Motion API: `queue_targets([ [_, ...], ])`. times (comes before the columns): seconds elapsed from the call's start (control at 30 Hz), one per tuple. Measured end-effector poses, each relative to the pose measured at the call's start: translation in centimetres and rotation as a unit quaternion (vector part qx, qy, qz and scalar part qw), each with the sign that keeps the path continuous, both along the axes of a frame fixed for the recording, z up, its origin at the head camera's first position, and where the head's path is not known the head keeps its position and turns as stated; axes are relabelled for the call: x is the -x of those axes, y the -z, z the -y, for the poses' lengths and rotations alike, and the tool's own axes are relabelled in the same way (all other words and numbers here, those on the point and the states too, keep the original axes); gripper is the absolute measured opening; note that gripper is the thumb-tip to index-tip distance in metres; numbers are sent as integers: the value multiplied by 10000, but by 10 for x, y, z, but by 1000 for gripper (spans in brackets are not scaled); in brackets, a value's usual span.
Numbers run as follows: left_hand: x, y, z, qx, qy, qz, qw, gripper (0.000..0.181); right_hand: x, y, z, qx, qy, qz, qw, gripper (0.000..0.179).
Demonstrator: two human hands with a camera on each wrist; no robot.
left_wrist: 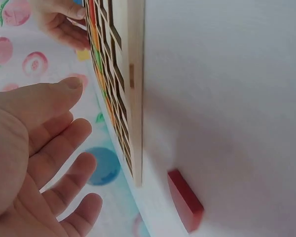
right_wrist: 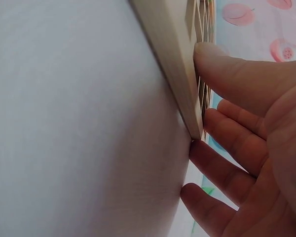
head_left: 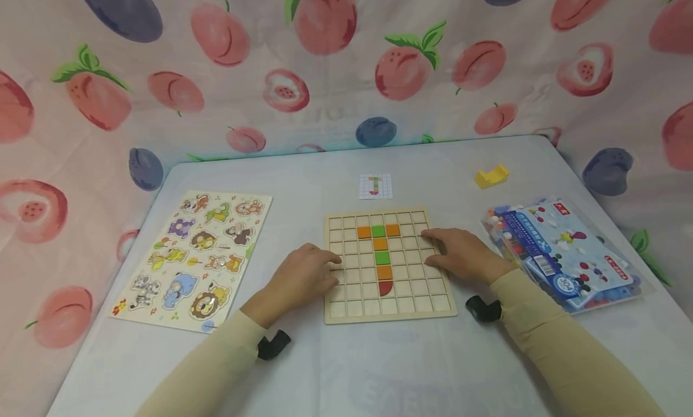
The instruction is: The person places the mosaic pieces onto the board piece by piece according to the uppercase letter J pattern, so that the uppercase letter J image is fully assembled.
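Observation:
A wooden grid board (head_left: 354, 311) lies on the table, with several orange and green square tiles (head_left: 382, 257) forming a short top bar and a column. A red quarter-round tile (head_left: 385, 287) sits at the column's lower end. My left hand (head_left: 298, 278) is at the board's left edge, fingers loosely spread and holding nothing. Below it in the left wrist view, another red piece (left_wrist: 185, 201) lies on the tabletop, hidden in the head view. At the right edge rests my right hand (head_left: 462, 254), its thumb (right_wrist: 227, 69) against the board and its fingers relaxed.
Behind the board lies a small card (head_left: 375, 186) printed with a coloured tile figure. An animal puzzle board (head_left: 192, 257) is on the left. To the right are a clear box of coloured parts (head_left: 574, 254) and a yellow block (head_left: 492, 176). A fruit-patterned cloth hangs behind.

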State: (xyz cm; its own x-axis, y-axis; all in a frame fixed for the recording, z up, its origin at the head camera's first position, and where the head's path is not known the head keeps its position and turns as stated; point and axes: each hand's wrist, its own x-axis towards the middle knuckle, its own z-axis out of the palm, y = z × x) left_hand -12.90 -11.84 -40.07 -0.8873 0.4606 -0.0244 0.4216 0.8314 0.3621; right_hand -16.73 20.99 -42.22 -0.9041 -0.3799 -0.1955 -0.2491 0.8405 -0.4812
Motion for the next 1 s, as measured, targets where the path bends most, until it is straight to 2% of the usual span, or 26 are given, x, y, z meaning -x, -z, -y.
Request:
queue_targets([
  [0.23,-7,-1,16,-123,-194,-37,9997,30,-1,-1,0,4,11,32,10000,61],
  [0.4,-12,0,26,-140,-376,141,9991,33,-3,-1,1,-26,24,19,10000,61],
  [0.63,-16,8,41,-157,-667,363,9970,33,-3,-1,1,-1,13,-23,10000,60],
  [1.0,-21,12,55,-67,-667,242,9975,32,-2,-1,-1,26,-26,-59,10000,60],
])
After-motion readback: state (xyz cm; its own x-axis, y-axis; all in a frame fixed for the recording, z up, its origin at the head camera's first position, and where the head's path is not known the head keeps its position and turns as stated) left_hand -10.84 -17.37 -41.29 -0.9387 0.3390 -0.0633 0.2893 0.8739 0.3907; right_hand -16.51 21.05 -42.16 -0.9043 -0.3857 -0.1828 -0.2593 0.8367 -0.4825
